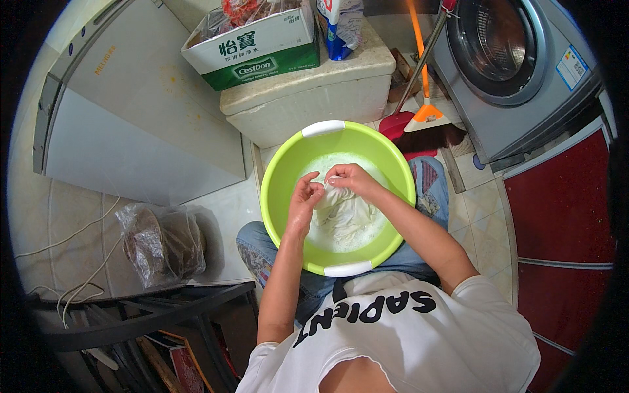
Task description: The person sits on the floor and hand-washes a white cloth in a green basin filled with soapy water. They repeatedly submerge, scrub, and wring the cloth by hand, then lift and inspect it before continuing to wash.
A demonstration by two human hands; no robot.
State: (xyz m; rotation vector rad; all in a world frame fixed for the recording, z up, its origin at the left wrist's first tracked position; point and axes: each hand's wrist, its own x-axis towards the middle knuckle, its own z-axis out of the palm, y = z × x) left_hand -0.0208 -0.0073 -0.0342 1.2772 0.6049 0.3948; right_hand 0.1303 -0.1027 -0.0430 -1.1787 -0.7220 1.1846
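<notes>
Before me, between my knees, stands a round lime-green plastic basin point(281, 162) with white handles. Soapy water point(344, 245) with foam fills its lower part. A wet white cloth point(346, 213) lies bunched in the water, its upper edge raised between my hands. My right hand point(351, 181) pinches that edge between thumb and fingers. On the other side of the same edge, my left hand point(306, 197) holds the fabric with its thumb and forefinger, the other fingers loosely curled. Much of the cloth is folded over itself, so its full shape is hidden.
Beyond the basin is a white foam box point(309, 105) carrying a cardboard carton point(260, 66) and a plastic packet point(339, 34). A broom point(426, 118) and red dustpan point(393, 125) stand near a washing machine point(491, 59). Left are a refrigerator point(147, 118) and a plastic-wrapped bundle point(164, 243).
</notes>
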